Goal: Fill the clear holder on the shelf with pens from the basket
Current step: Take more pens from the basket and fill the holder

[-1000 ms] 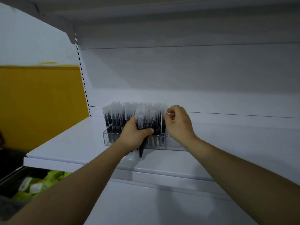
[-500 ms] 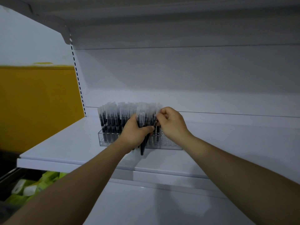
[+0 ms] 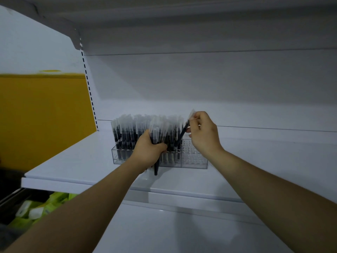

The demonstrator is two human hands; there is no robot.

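Observation:
A clear holder (image 3: 194, 157) stands on the white shelf (image 3: 73, 161), its left and middle rows packed with upright black pens in clear sleeves (image 3: 127, 132); its right end shows bare holes. My left hand (image 3: 148, 149) grips a bundle of wrapped pens (image 3: 157, 136) in front of the holder. My right hand (image 3: 203, 133) pinches one wrapped pen (image 3: 181, 134) by its top, tilted, with its lower tip down at the holder's filled edge. The basket is out of sight.
Another shelf (image 3: 182, 24) hangs above. A lower white shelf (image 3: 164, 230) lies under my arms. At the lower left a dark bin (image 3: 11, 199) holds green and white packets (image 3: 36, 209). A yellow wall (image 3: 45, 115) is at the left.
My right hand has drawn a single pen out of the bundle and swung it right toward the holder's bare holes. The left hand keeps the bundle in place.

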